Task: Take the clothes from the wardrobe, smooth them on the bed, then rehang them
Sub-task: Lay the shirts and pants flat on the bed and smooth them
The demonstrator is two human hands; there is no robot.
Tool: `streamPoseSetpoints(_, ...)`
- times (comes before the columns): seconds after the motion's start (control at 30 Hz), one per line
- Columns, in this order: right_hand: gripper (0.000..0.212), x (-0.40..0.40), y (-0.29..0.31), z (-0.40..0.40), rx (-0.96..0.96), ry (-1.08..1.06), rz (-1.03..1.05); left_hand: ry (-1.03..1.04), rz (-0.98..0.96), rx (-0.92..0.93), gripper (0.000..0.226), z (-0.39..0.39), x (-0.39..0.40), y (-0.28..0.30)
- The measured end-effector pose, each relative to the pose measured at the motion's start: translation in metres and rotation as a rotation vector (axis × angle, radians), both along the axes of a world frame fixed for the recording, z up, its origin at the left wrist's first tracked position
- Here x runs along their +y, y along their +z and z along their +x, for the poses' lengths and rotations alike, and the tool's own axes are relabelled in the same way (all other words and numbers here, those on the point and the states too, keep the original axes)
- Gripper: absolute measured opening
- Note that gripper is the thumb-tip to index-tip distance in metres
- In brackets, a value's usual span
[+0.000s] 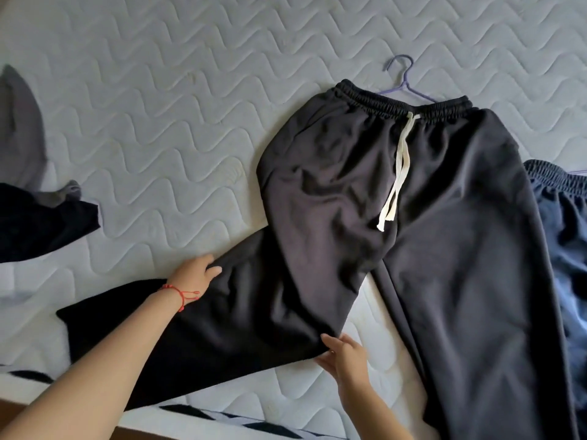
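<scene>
A pair of dark sweatpants (397,223) lies spread front-up on the quilted mattress (158,90), waistband toward the far side and the 2 legs running toward the near edge. A white drawstring (395,173) hangs from the middle of the elastic waistband and lies down the front of the fabric. A purple hanger (405,79) lies on the mattress just behind the waistband, its hook pointing away and its lower part hidden under the pants.

The left hand (195,271) rests on the outer edge of the left-side leg, fingers curled over the cloth edge; a red string bracelet (181,295) circles its wrist. The right hand (344,357) sits at that same leg's inner edge, in the gap between the 2 legs, with fingers spread partly open and touching the fabric; whether it pinches the cloth cannot be told.

A blue garment (562,217) with a gathered waistband lies just beside the sweatpants on the right. Grey and dark clothing (38,217) lies well apart at the left edge
</scene>
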State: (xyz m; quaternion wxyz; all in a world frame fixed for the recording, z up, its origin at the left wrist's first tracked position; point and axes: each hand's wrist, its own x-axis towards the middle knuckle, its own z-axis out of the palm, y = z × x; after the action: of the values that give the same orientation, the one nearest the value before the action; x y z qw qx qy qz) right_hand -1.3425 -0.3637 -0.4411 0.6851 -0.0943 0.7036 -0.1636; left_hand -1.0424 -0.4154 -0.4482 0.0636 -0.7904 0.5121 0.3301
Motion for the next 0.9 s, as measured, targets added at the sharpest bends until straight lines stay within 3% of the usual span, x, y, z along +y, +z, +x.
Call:
streamPoseSetpoints(0.1,0.027,-0.005,0.003,-0.016,0.072,-0.180,-0.057,0.065,0.239,0.241,0.024,-0.009,0.025,0.015)
streamPoseSetpoints(0.2,0.023,-0.006,0.011,-0.034,0.078,-0.376,-0.083,0.338,0.356,0.498,0.027,-0.013,0.070,0.015)
streamPoseSetpoints(0.3,0.004,0.004,0.011,-0.041,0.000,-0.441,-0.034,0.398,0.354,0.471,0.035,-0.022,0.110,0.005)
streamPoseSetpoints(0.37,0.013,0.016,0.009,-0.036,-0.066,-0.340,-0.007,0.358,0.226,0.431,0.042,-0.039,0.122,0.006)
streamPoseSetpoints(0.47,0.015,0.036,0.008,-0.017,-0.114,-0.175,0.028,0.358,-0.021,0.336,0.019,-0.057,0.116,0.014)
streamPoseSetpoints(0.53,0.011,0.048,0.007,0.002,-0.122,-0.073,0.041,0.260,-0.084,0.286,0.022,-0.063,0.109,0.016)
streamPoseSetpoints(0.6,0.009,0.056,0.007,0.021,-0.112,-0.037,0.038,0.210,-0.044,0.282,0.023,-0.063,0.104,0.017)
streamPoseSetpoints(0.77,0.018,0.065,0.011,0.031,-0.235,-0.265,0.147,0.305,0.150,0.322,0.030,-0.063,0.109,0.028)
streamPoseSetpoints(0.9,0.034,0.085,0.030,-0.007,-0.444,-0.192,0.123,0.646,0.224,0.678,0.013,-0.076,0.138,0.073)
